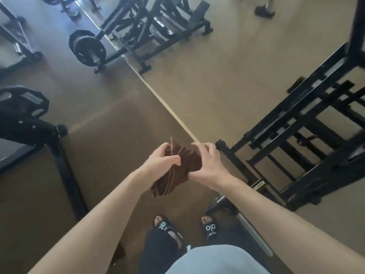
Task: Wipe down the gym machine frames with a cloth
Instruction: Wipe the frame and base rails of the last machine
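The brown cloth (178, 171) hangs bunched in front of my body, above the floor and just past my sandalled feet (187, 227), with its long axis running from upper right down to lower left. My left hand (161, 162) curls round its left edge, thumb across the folds, and my right hand (205, 165) pinches its right side. The two hands are close together, each clamped on the same cloth. I judge this to be a refolding or regripping step, with no frame touched yet. The nearest machine frame (296, 139), a black steel rack of tubes, lies to my right and slightly ahead; its base foot (222, 145) sits just beyond my right hand, and its main rails rise away toward the upper right. My right hand is therefore the nearer one, and I expect the wipe to start on that side, following the rails lengthwise. Further out, a treadmill-like machine (25, 119) stands well apart on my left. A plate-loaded machine (88, 48) and another black frame (158, 26) stand beyond it along the floor mirror line (167, 107).
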`<state>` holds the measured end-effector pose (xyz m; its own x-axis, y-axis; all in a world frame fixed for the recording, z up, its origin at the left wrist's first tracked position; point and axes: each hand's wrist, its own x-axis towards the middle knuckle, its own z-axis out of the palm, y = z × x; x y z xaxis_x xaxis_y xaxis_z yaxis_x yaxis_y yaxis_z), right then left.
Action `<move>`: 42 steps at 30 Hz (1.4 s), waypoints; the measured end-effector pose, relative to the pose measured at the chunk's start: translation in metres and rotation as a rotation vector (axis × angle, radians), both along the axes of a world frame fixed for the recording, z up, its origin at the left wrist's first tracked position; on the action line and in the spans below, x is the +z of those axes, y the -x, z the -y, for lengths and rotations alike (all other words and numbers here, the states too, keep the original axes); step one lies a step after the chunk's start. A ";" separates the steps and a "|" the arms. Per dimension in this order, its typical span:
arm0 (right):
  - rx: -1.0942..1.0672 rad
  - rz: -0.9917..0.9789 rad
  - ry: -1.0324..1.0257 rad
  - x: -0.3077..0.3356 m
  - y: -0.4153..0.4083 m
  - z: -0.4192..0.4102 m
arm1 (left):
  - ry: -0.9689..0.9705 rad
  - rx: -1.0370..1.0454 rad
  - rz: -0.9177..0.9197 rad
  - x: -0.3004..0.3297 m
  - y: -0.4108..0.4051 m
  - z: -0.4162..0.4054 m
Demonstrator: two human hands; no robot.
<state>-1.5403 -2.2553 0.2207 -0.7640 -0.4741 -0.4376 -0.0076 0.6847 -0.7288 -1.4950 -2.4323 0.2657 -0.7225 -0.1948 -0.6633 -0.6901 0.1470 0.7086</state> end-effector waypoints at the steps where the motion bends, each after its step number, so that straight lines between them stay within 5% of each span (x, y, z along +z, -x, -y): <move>1: 0.033 -0.030 0.023 0.003 0.005 0.015 | 0.002 -0.023 -0.004 -0.001 0.013 0.014; 10: -0.123 -0.094 0.059 -0.017 0.046 0.161 | -0.115 -0.249 0.069 -0.012 0.119 0.138; 15: -0.502 -0.176 0.132 -0.012 0.064 0.192 | -0.194 -0.392 0.082 -0.005 0.171 0.155; 19: -0.717 -0.236 0.133 -0.012 0.092 0.181 | -0.169 -0.569 0.116 -0.009 0.224 0.136; 27: -1.120 0.008 0.245 -0.052 0.174 0.143 | 0.062 -0.991 0.114 -0.046 0.343 0.073; 36: -1.492 0.100 0.262 -0.084 0.230 0.081 | 0.110 -1.350 0.168 -0.085 0.436 -0.031; 42: -1.613 0.190 0.285 -0.110 0.270 0.060 | 0.224 -1.792 -0.033 -0.129 0.479 -0.103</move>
<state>-1.8108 -2.3158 0.1104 -0.4670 0.6306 -0.6199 0.6335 -0.2505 -0.7321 -1.9743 -2.3290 0.1371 -0.1447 0.6794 -0.7193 0.4092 0.7030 0.5817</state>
